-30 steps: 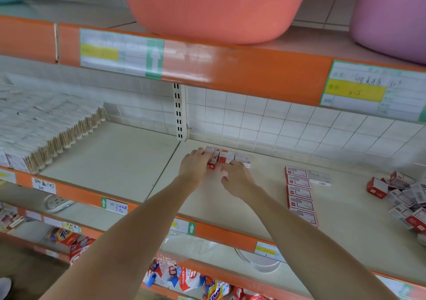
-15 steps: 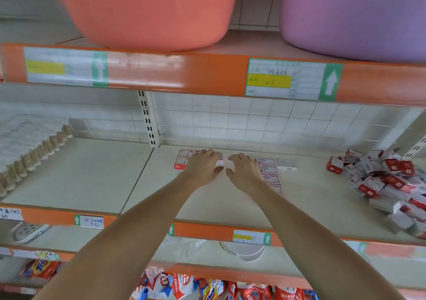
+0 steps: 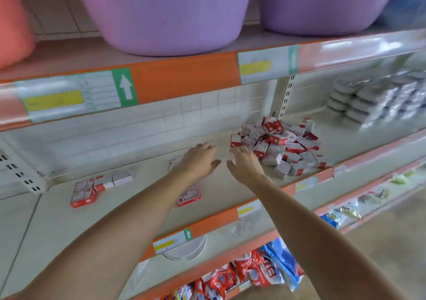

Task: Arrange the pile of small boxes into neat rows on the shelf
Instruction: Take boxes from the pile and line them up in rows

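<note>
A loose pile of small red-and-white boxes lies on the cream shelf, toward its right. A short row of the same boxes sits flat at the left of the shelf. A second line of boxes runs front to back under my left forearm, partly hidden. My left hand hovers over the shelf with straight fingers, holding nothing. My right hand is beside it, fingers spread, its fingertips close to the left edge of the pile.
Purple tubs and a pink tub stand on the shelf above, whose orange edge hangs over the work area. Wrapped grey packs fill the right bay. Snack bags sit on lower shelves.
Both hands have left the arranged boxes at the left and moved right toward the pile. The view has swung right with them, bringing the pile to the middle.
</note>
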### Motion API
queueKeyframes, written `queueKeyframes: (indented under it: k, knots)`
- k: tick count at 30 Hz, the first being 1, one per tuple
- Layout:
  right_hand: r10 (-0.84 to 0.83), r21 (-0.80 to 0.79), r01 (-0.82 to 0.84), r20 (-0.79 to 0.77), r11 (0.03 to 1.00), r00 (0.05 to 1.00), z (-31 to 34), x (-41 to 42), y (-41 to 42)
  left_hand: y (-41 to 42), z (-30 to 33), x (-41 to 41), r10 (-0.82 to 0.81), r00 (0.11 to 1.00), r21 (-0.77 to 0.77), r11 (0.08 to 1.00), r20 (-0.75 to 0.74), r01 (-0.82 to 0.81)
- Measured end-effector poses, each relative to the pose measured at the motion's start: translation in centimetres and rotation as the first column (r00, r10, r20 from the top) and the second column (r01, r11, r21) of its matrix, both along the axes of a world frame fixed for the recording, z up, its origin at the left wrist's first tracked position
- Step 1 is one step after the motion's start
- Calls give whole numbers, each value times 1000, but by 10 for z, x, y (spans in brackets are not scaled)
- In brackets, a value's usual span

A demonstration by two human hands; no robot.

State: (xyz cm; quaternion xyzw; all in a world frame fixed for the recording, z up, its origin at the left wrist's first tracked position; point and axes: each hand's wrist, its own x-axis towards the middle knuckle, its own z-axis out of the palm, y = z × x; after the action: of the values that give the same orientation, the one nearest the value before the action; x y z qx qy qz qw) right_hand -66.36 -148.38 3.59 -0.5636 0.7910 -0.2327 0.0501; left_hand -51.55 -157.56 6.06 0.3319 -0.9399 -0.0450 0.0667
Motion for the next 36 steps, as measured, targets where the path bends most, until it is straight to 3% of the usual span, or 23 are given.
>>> queueKeyframes:
  k: [7, 12, 22, 33, 36]
  knots:
    - [-155, -60, 155, 0, 986, 988, 10, -89, 40, 25, 5, -99, -101, 994, 8, 995, -41, 101]
    - [-150, -8, 150, 2, 989, 989, 6, -135, 52, 31, -2, -145, -81, 996, 63, 995, -27, 83]
    - [75, 87, -78, 36, 993, 997, -10, -170, 37, 27, -24, -178, 65, 998, 85, 994, -3, -64]
    - [325, 14, -326, 67, 945, 944, -24, -198, 32, 35, -39, -195, 309, 911, 281, 932, -275, -231]
    - [355, 23, -355, 8, 935, 935, -26, -199, 34, 39, -43, -187, 361, 877, 308, 914, -317, -264]
